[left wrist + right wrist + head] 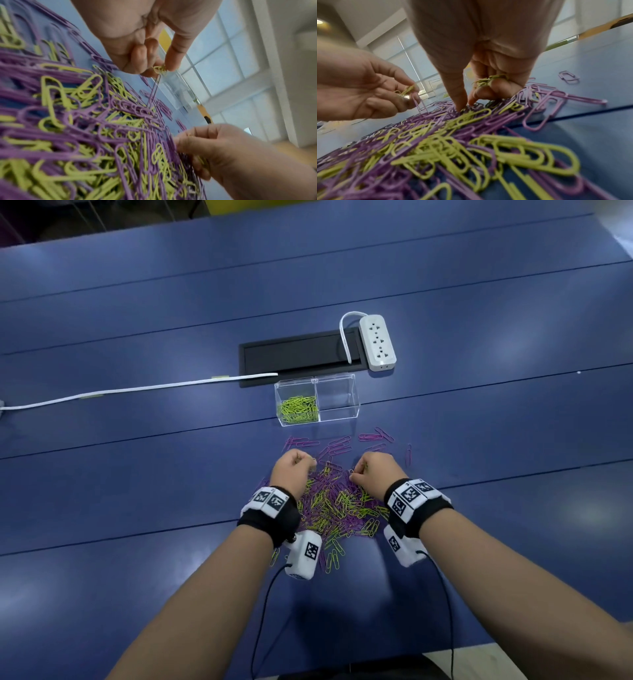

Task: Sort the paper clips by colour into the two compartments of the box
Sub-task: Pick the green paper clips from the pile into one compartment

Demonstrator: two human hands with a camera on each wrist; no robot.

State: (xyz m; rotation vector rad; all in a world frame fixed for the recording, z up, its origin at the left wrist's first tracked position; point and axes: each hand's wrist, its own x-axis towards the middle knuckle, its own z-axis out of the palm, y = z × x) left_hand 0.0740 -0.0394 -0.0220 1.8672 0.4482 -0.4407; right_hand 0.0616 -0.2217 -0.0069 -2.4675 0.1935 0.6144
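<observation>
1. Forearms are reaching in from the near edge of the blue desk (137, 559) in the head view. The left hand (294, 469) and the right hand (376, 470) are both hovering with curled fingers over a mixed heap of purple and yellow-green paper clips (337, 508). Beyond the heap the clear box (317, 400) is standing with yellow-green clips (298, 409) in its left compartment. A white power strip (377, 342) is lying behind it.

2. Seen from the left wrist, the left hand's grip is pinching a yellow-green clip (159, 69) between thumb and forefinger, with a purple clip (153, 93) dangling from it towards the heap.

3. Seen from the right wrist, the right hand's grip is closing round a small bunch of yellow-green clips (489, 80) in the curled fingers, while the thumb (457, 94) is pointing down onto the heap.
</observation>
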